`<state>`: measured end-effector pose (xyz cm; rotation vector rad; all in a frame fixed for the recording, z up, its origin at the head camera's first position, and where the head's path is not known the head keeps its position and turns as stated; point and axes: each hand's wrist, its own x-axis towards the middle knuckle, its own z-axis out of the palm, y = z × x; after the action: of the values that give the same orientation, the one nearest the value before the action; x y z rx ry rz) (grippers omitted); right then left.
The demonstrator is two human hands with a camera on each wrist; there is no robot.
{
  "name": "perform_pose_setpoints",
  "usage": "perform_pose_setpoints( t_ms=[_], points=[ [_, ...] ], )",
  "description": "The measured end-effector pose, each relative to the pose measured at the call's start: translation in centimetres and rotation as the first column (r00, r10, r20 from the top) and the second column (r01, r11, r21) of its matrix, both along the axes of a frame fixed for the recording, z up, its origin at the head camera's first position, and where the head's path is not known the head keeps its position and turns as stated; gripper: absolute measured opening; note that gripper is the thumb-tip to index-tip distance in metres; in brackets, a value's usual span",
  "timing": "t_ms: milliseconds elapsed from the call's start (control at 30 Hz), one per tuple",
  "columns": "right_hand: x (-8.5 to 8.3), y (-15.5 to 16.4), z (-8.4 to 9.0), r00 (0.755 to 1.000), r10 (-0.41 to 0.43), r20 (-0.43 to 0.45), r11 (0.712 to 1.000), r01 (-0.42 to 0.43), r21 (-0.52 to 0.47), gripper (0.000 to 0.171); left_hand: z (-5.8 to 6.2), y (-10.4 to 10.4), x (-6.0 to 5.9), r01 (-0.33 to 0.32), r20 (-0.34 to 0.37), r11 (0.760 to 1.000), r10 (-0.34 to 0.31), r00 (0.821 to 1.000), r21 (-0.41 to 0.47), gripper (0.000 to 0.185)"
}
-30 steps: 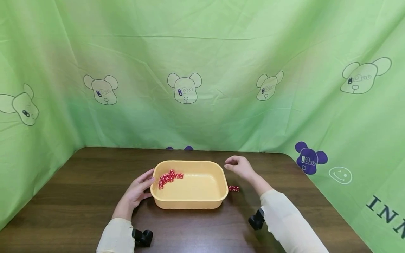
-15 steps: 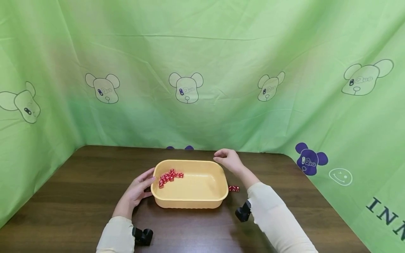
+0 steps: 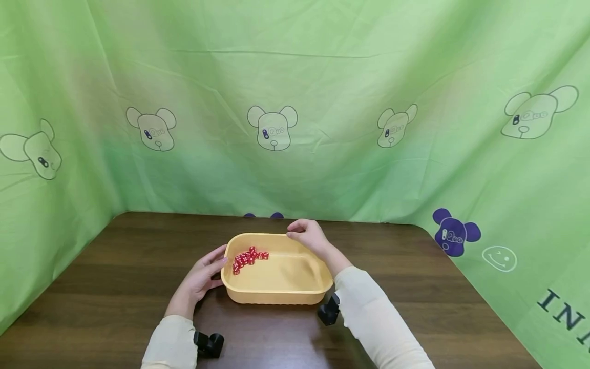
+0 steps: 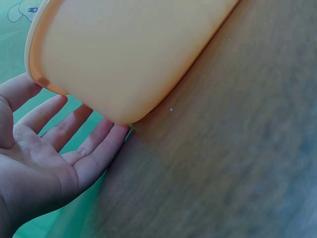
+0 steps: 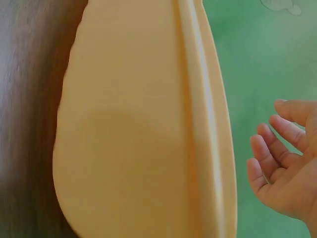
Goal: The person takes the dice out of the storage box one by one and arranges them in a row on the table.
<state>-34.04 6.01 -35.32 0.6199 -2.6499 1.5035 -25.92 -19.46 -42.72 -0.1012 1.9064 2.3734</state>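
A yellow plastic tub (image 3: 276, 299) stands on the dark wooden table (image 3: 115, 287). Several small red dice (image 3: 249, 258) lie clustered in its far-left corner. My left hand (image 3: 206, 272) rests with straight fingers against the tub's left end. In the left wrist view the left hand (image 4: 59, 148) shows an open palm, fingertips touching the tub (image 4: 133, 49) at its corner. My right hand (image 3: 306, 236) hovers over the tub's far rim with loosely curled fingers. In the right wrist view the right hand (image 5: 282, 168) holds nothing that I can see, beside the tub (image 5: 138, 139).
A green cloth backdrop (image 3: 295, 128) printed with bear heads walls in the table at the back and both sides. A black wrist camera (image 3: 208, 344) sits on the left sleeve and another (image 3: 329, 310) on the right sleeve.
My right hand has moved left, from beside the tub's right end to over its far rim. Its forearm now covers the red dice that lay on the table there. The left hand has stayed put.
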Motion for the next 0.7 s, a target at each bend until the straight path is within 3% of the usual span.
perform_pose_setpoints(
  t_ms=[367,700],
  points=[
    [0.4,-3.1,-1.3,0.998,0.029,0.055,0.996,-0.024,-0.088,0.013,0.1,0.1,0.0,-0.009,-0.004,1.0,0.009,1.0,0.01,0.048],
    [0.8,-4.7,-2.3,0.988,0.072,0.138,0.992,-0.057,-0.108,0.015,0.2,0.1,0.1,-0.015,0.005,1.0,0.015,1.0,0.01,0.048]
  ],
)
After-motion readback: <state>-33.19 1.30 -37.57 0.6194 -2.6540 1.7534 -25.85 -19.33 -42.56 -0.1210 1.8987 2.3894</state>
